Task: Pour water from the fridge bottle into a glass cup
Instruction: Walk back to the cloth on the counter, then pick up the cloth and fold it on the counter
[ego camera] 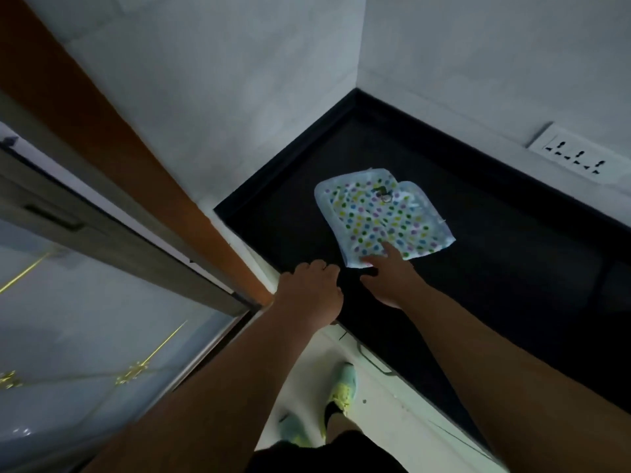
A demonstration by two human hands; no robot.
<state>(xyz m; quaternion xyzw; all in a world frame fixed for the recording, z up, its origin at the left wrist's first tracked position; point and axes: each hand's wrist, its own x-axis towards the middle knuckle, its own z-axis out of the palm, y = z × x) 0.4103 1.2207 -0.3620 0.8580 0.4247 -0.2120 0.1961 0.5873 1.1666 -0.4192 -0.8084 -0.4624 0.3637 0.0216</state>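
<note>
Looking down at the counter [478, 268], I saw neither bottle nor cup anywhere in view, so I judged the pouring had not started and both things still had to be fetched. My right hand [389, 278] reached out flat, fingers spread and gripping nothing, with the fingertips [387, 249] resting on the near corner of the cloth [386, 216]; I took that as steadying or shifting the cloth, perhaps to make it a landing spot for the cup. The cloth lay at about one o'clock from my hands, with a small ring-like item near its far edge, too small for me to identify. My left hand [310, 291] hovered over the counter's near edge at about eleven o'clock from my body, fingers curled under so that I could not tell whether they held anything. A socket [580, 155] sat on the wall at two o'clock, well apart from the cloth. A pale door [85, 319] stood at nine o'clock, possibly the fridge.
</note>
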